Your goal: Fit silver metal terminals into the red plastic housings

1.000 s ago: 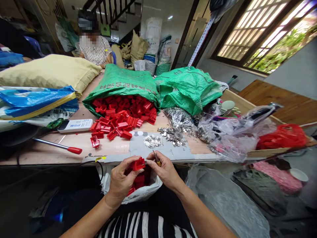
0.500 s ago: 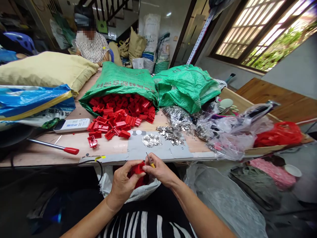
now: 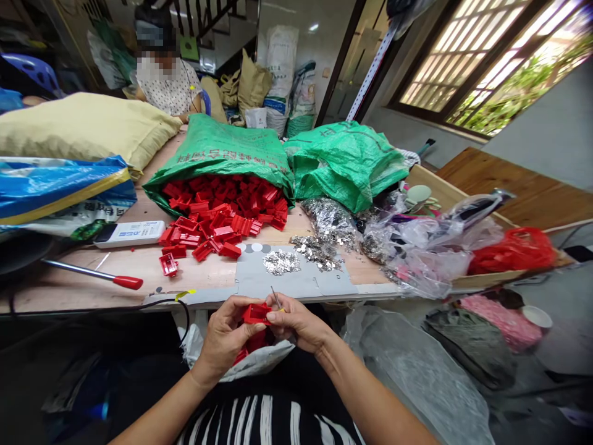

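Note:
Over the table's front edge, my left hand (image 3: 221,337) grips a small red plastic housing (image 3: 256,314) between thumb and fingers. My right hand (image 3: 301,324) touches the housing's right side with its fingertips. That hand also holds a thin metal-shafted tool with a yellow handle (image 3: 280,309), its shaft pointing up; most of the handle is hidden by the fingers. Below both hands a white sack (image 3: 266,361) holds more red housings. On the grey mat (image 3: 252,281) ahead lie piles of small shiny metal pieces (image 3: 281,262).
A green sack (image 3: 227,145) spills many red housings (image 3: 222,232) onto the table. To the left are a white boxed device (image 3: 132,233) and a red-tipped lever (image 3: 127,282). Plastic bags (image 3: 426,247) crowd the right side. Across the table sits another person (image 3: 169,86).
The red housing has turned so that its open hollow side shows more. My right fingers now cover more of the tool's yellow handle. The view has shifted slightly.

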Action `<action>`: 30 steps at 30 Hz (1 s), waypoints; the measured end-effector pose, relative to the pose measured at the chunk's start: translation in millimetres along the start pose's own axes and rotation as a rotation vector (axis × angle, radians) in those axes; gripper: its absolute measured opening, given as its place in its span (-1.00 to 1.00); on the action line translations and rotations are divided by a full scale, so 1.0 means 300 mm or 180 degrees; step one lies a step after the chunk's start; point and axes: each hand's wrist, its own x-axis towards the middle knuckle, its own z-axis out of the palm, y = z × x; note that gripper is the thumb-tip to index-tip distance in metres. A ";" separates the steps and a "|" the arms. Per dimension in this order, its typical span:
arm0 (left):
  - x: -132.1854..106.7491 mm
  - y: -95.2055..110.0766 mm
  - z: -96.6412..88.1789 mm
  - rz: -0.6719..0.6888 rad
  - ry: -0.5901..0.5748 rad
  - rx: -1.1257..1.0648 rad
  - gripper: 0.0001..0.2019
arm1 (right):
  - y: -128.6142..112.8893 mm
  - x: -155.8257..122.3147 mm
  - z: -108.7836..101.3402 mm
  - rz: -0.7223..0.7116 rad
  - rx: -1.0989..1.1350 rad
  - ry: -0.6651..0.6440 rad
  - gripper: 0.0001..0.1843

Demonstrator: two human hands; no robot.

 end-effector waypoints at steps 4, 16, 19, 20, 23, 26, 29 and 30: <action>0.003 -0.027 -0.014 -0.0161 0.0134 -0.0433 -0.71 | 0.020 0.008 0.006 0.0097 0.0222 -0.0108 -0.50; 0.032 -0.041 -0.032 -0.0365 0.0508 -0.0870 -0.66 | -0.173 0.073 -0.107 -0.1226 -0.4395 0.2026 -0.90; 0.034 -0.042 -0.033 -0.0396 0.0518 -0.0898 -0.66 | -0.179 0.106 -0.130 -0.1015 -0.4958 0.2150 -0.88; 0.035 -0.043 -0.033 -0.0410 0.0519 -0.0896 -0.66 | -0.176 0.116 -0.131 -0.0977 -0.5009 0.2157 -0.89; 0.040 -0.046 -0.032 -0.0444 0.0506 -0.0886 -0.67 | -0.168 0.137 -0.125 -0.0907 -0.5124 0.2153 -0.91; 0.044 -0.048 -0.030 -0.0468 0.0541 -0.0932 -0.67 | -0.167 0.144 -0.123 -0.0900 -0.5211 0.2126 -0.92; 0.045 -0.046 -0.024 -0.0448 0.0587 -0.0985 -0.68 | -0.170 0.146 -0.133 -0.0982 -0.5200 0.2090 -0.91; 0.047 -0.046 -0.021 -0.0418 0.0590 -0.0992 -0.68 | -0.171 0.148 -0.138 -0.1035 -0.5183 0.2063 -0.91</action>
